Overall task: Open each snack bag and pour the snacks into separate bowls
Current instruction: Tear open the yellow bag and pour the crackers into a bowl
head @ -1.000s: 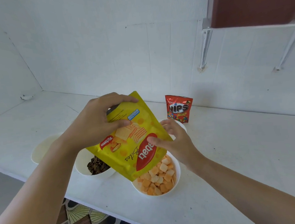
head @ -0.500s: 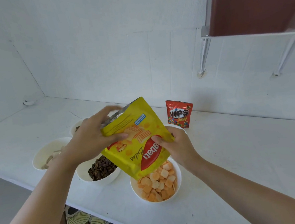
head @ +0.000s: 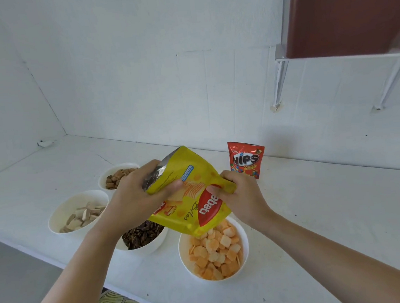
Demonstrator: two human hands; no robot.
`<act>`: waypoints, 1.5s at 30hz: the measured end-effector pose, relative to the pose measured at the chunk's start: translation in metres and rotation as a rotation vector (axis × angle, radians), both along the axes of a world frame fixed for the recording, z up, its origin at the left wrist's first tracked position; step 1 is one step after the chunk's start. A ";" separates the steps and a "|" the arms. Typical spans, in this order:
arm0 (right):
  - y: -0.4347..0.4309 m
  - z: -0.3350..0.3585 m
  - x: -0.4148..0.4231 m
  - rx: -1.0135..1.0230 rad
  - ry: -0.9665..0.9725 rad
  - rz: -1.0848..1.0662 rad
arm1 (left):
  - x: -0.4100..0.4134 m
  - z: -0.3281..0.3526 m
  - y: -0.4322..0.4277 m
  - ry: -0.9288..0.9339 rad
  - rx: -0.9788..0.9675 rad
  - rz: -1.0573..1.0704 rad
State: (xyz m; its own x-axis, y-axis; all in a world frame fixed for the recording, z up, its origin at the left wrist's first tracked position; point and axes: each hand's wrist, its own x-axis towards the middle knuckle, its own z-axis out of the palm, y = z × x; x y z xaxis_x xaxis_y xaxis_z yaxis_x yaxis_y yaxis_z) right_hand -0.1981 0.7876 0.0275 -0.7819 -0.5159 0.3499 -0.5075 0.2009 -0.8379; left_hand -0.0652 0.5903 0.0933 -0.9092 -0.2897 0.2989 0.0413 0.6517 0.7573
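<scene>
Over the front bowl (head: 183, 256), the yellow bag (head: 193, 201) hangs mouth-down, left hand (head: 131, 204) gripping its upper end, right hand (head: 242, 196) pinching its side. Three other bowls (head: 62, 210) hold snacks; this pour looks nearly done. The red bag (head: 246, 159) by the wall (head: 141, 84) looks unopened, probably last.

Four bowls sit toward the front edge of your worktop (head: 330, 212). The cracker bowl (head: 245, 238) is nearest you, at that edge. The seed bowl (head: 149, 248) lies just to its left, partly under your left hand (head: 131, 204). Further left and a little back is the wafer bowl (head: 74, 204), with the biscuit bowl (head: 111, 172) behind it. The pouch (head: 193, 199) hangs tilted between that hand and your right hand (head: 243, 198) (lower end over the cracker bowl's back rim). The Nips bag (head: 246, 159) stands upright behind, near the back edge.
</scene>
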 end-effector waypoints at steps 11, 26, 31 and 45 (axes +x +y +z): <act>0.000 -0.019 0.006 -0.376 -0.622 -0.090 | -0.004 -0.027 0.006 0.087 0.463 0.196; -0.020 -0.017 0.006 -0.280 -0.673 0.017 | -0.003 -0.046 -0.012 0.159 0.697 0.409; -0.045 0.010 0.004 -0.259 -0.467 0.036 | 0.002 -0.029 -0.045 0.077 0.430 0.454; -0.175 0.069 0.060 0.039 0.079 0.395 | 0.093 -0.008 -0.142 -0.292 -0.052 0.572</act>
